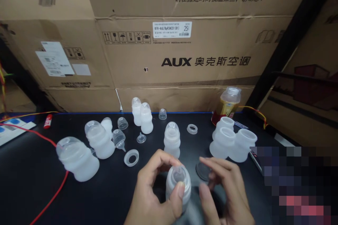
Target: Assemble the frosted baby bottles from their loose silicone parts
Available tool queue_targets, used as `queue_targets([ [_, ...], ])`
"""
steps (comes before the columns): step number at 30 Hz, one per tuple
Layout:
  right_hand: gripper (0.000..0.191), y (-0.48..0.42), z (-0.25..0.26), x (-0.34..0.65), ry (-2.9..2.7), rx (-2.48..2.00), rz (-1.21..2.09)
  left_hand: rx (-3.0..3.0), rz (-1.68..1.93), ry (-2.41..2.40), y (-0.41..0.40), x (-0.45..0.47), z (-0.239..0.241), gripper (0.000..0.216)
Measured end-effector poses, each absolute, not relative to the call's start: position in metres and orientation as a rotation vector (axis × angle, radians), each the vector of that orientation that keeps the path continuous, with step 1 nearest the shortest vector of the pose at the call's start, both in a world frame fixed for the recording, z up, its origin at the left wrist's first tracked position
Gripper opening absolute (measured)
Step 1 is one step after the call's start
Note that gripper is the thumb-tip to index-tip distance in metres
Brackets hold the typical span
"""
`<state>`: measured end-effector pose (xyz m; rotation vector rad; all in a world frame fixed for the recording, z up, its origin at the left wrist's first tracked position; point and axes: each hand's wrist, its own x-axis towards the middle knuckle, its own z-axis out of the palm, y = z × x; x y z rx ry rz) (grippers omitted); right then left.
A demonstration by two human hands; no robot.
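Observation:
My left hand (153, 190) is wrapped round a translucent white baby bottle (177, 184) with its clear cap on, thumb pressed on the cap's side. My right hand (224, 190) hovers just right of the bottle, fingers curled and slightly apart, holding nothing I can see. Both hands are low at the centre of the black table (31, 182).
Capped bottles (76, 158) (171, 139) (142, 116) lie and stand to the left and behind. Three open bottles (232, 140) cluster at right. Loose rings (131, 157) (192, 128), nipples and a clear cap (162, 114) are scattered. A red wire (52, 197) crosses left. Cardboard boxes (185, 52) wall the back.

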<state>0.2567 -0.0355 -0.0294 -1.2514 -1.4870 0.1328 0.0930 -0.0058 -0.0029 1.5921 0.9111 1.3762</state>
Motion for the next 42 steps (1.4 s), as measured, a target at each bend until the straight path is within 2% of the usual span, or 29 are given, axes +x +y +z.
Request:
queue_targets([
  [4,0.032,-0.019,-0.039,0.278,-1.723,-1.370,-0.147,1.572,1.330,0.828,-0.006,0.095,-0.010,0.017],
  [9,0.028,-0.011,-0.050,0.286,-1.795,-1.458,-0.205,1.521,1.333,0.760,-0.009,0.099,-0.016,0.028],
  [17,0.030,-0.017,-0.041,0.293,-1.670,-1.443,-0.023,1.380,1.367,0.661,-0.020,0.111,-0.017,0.039],
  [19,0.033,-0.027,-0.026,0.293,-1.535,-1.372,0.101,1.380,1.393,0.671,-0.021,0.114,-0.018,0.038],
  [23,0.049,-0.047,0.018,0.282,-1.226,-1.179,0.146,1.330,1.389,0.650,-0.021,0.116,-0.017,0.039],
  [27,0.037,-0.045,0.043,0.271,-1.626,-1.004,0.025,1.248,1.317,0.651,-0.020,0.114,-0.015,0.049],
  [29,0.039,-0.038,0.042,0.269,-1.796,-0.908,0.017,1.232,1.304,0.661,-0.020,0.113,-0.014,0.047],
  [35,0.045,-0.034,0.035,0.272,-1.837,-0.871,-0.026,1.245,1.303,0.764,-0.025,0.116,-0.014,0.034],
  [42,0.049,-0.036,0.047,0.280,-2.024,-0.871,-0.073,1.144,1.313,0.799,-0.029,0.123,-0.013,0.060],
])
